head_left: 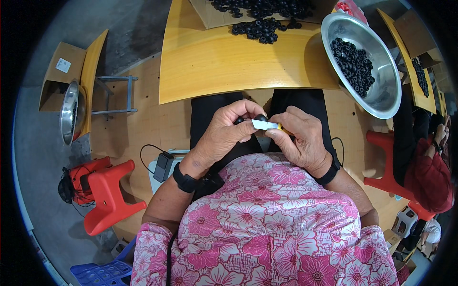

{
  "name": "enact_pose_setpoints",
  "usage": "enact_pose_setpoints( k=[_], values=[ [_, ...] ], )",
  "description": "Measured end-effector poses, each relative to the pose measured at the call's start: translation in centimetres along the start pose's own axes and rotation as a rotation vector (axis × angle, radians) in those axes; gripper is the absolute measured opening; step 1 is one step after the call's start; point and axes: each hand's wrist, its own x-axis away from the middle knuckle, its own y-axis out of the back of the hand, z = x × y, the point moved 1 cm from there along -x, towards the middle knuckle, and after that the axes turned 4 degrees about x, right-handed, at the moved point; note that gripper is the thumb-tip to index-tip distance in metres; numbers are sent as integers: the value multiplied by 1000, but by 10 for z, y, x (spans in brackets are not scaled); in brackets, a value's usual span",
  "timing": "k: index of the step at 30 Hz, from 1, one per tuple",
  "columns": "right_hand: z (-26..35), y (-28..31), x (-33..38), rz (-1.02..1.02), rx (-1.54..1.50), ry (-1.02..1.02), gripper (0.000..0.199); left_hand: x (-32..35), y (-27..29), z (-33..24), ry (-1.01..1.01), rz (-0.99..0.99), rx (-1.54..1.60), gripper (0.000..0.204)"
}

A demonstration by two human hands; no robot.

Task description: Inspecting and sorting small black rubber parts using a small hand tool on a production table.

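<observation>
Above my lap, my left hand (224,126) is closed around small black round parts (260,117); one shows at the fingertips and another dark piece peeks out between the fingers. My right hand (303,138) grips a small knife (265,125) with a flat silver blade and a bit of yellow at its handle. The blade points left, across the front of the black part and close to my left thumb. Whether its edge touches the part cannot be made out. Most of the handle is hidden in my right fingers.
Ahead stands a yellow wooden table (200,71) with a pile of black parts (260,31) beside a cardboard box (205,14). A metal bowl (389,90) of similar parts overhangs its right corner. Red stools (109,195) are at both sides. A person in red (431,176) sits at right.
</observation>
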Motion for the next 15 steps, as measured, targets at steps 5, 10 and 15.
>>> enact_pose_setpoints(
  k=[5, 10, 15],
  values=[
    [0, 0, 1, 6, -10, 2, 22, 1, 0, -1, 16, 18, 24, 27],
    [1, 1, 0, 5, -5, -1, 22, 0, 1, 1, 9, 18, 20, 28],
    [1, 1, 0, 4, 4, 7, 21, 0, 1, 1, 7, 31, 50, 29]
  ],
)
